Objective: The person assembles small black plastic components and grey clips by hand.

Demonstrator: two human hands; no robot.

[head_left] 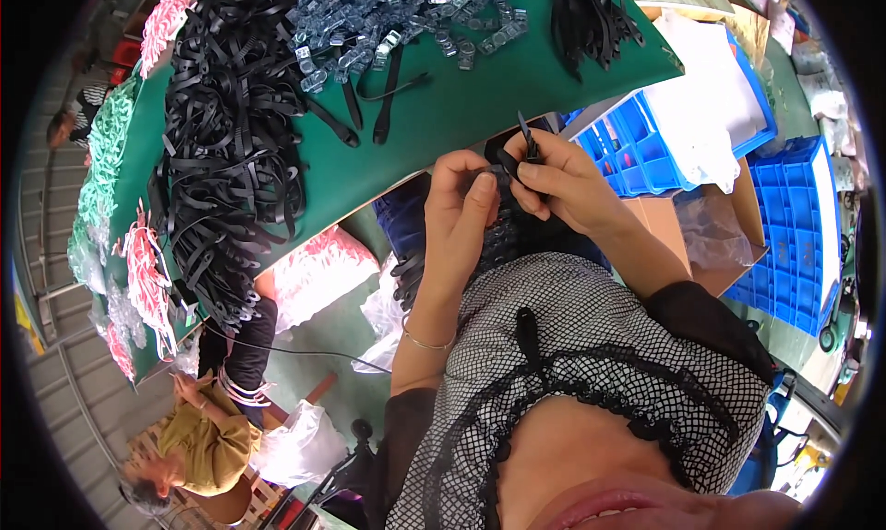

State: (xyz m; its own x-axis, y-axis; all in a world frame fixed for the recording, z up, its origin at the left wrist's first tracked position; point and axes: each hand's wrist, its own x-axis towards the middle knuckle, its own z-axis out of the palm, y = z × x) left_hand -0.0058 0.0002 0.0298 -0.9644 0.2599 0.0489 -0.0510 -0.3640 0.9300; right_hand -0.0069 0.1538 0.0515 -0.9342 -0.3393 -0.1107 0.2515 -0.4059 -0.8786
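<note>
In front of my chest, just off the table edge, my left hand (464,202) is closed in a pinch on a dark strap-like piece. A black strap (496,152) loops up between the two hands. My right hand (565,178) is closed around small dark snips (528,135), their pointed blade sticking up past the fingers; it also meets the black strap. More black straps (517,238) lie bunched in my lap below the hands. Fingers cover most of the piece between them.
The green table (443,115) carries a big heap of black straps (231,115), clear plastic buckles (388,23) and another strap bundle (591,23). At right stand blue crates (784,226) and a cardboard box (729,226). Pink cords (323,276) fill a bag at lower left; another person (208,438) sits beyond.
</note>
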